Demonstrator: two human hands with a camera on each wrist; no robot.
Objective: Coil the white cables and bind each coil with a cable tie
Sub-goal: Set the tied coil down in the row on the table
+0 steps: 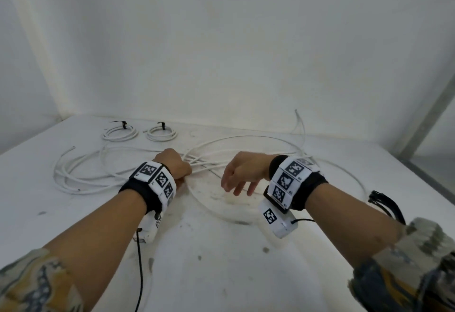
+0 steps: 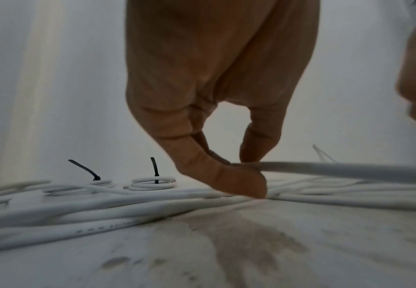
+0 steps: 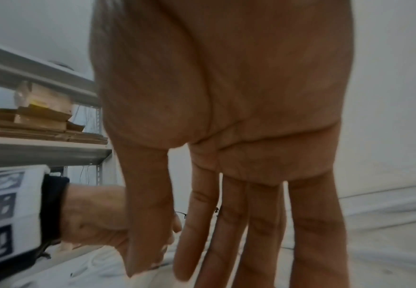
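Observation:
Loose white cables (image 1: 81,178) sprawl in big loops over the white table (image 1: 221,262). My left hand (image 1: 176,167) sits low over the tangle, and in the left wrist view its thumb and fingers (image 2: 246,171) pinch one white cable (image 2: 337,170) that runs off to the right. My right hand (image 1: 242,176) hovers just to the right of it with straight, spread fingers (image 3: 241,224) and holds nothing. Two small finished coils (image 1: 120,132) (image 1: 161,133), each bound with a black cable tie, lie at the back left.
A bundle of black cable ties (image 1: 386,203) lies by my right forearm near the table's right edge. White walls (image 1: 221,41) close off the back. A metal shelf with flattened cardboard (image 3: 34,120) stands off to one side.

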